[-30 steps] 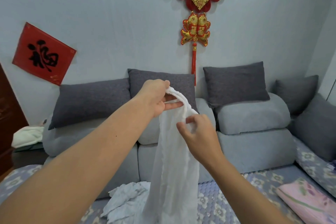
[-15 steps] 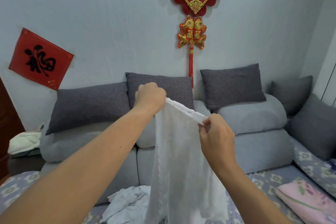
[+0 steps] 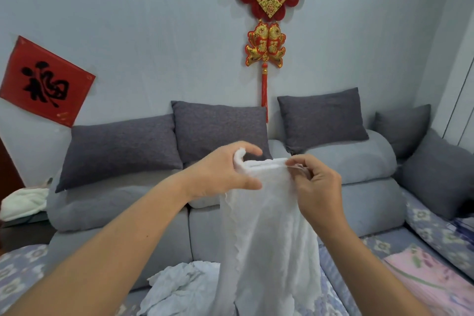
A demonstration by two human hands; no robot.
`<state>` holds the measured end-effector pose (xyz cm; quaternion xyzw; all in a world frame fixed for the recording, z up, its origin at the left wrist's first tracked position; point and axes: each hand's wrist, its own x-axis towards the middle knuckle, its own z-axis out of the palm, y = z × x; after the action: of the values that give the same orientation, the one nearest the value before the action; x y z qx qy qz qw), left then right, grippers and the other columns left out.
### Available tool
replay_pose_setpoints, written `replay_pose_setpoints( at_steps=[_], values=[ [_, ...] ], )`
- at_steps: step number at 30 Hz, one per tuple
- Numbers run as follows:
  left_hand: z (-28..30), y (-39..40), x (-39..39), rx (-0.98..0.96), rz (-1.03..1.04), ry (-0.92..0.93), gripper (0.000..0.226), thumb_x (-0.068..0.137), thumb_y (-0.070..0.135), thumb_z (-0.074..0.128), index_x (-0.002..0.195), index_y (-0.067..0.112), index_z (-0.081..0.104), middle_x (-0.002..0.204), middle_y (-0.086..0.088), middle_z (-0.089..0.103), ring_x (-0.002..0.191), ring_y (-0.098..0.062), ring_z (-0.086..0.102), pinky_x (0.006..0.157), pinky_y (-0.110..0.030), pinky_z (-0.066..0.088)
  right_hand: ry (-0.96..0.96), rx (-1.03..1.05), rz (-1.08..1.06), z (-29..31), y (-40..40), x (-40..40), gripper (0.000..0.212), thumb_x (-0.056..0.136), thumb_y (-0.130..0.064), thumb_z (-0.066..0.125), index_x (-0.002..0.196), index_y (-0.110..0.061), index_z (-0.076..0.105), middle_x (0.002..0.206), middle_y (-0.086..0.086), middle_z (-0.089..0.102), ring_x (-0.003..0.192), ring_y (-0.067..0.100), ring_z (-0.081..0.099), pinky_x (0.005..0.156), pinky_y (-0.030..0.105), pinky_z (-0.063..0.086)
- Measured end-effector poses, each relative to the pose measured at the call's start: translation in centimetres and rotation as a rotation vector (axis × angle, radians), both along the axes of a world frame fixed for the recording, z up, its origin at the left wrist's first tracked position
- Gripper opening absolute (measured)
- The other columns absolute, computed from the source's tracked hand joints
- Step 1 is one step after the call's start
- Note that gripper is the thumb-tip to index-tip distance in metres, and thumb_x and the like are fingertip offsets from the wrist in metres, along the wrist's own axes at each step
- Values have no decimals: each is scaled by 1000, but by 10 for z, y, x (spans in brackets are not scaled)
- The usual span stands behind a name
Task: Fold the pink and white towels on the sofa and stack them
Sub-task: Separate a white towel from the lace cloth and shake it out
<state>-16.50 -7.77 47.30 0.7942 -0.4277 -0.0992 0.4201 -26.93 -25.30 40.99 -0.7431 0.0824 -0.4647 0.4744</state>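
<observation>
A white towel [image 3: 266,233] is held up in front of a grey sofa [image 3: 369,202], its top edge stretched between two hands. The left hand [image 3: 225,174] is curled round one corner, thumb and fingers closed over the cloth; the right hand [image 3: 315,182] pinches the other end between thumb and fingertips. The towel's lower end is cut off by the frame. A crumpled white cloth [image 3: 179,287] lies on the flowered sofa cover [image 3: 384,246], partly hidden behind the towel. A pink towel [image 3: 431,279] is seen at lower right, cropped by the edge.
</observation>
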Motion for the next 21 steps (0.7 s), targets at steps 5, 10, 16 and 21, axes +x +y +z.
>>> replay_pose_setpoints(
  at_steps=[5, 10, 16, 21],
  values=[
    [-8, 7, 0, -172, 94, -35, 8, 92, 17, 71, 84, 15, 71, 74, 10, 67, 67, -1, 59, 63, -15, 45, 34, 1, 28, -3, 4, -5, 27, 92, -3, 67, 91, -27, 78, 76, -23, 70, 73, -1, 64, 66, 6, 43],
    [-17, 10, -2, -436, 49, 317, 15, 90, 5, 70, 76, 9, 67, 76, -5, 63, 74, -17, 58, 63, -25, 47, -14, 52, 124, 2, 12, -11, 18, 92, -17, 71, 90, -34, 77, 85, -20, 75, 82, 2, 68, 72, 10, 48],
    [-12, 10, -5, -386, -9, 332, 18, 83, -10, 72, 75, 3, 62, 74, -4, 66, 75, -18, 63, 67, -28, 51, -42, 3, 122, -1, 7, -6, 31, 90, 0, 69, 82, -29, 73, 84, -9, 73, 80, 10, 67, 71, 14, 49],
    [-10, 10, -3, -263, -23, 213, 20, 82, -6, 72, 73, 3, 56, 87, -21, 67, 80, -21, 60, 74, -33, 47, -28, -147, 59, -7, 5, -2, 30, 89, 1, 69, 82, -28, 73, 81, -13, 69, 74, 9, 63, 67, 13, 45]
  ],
)
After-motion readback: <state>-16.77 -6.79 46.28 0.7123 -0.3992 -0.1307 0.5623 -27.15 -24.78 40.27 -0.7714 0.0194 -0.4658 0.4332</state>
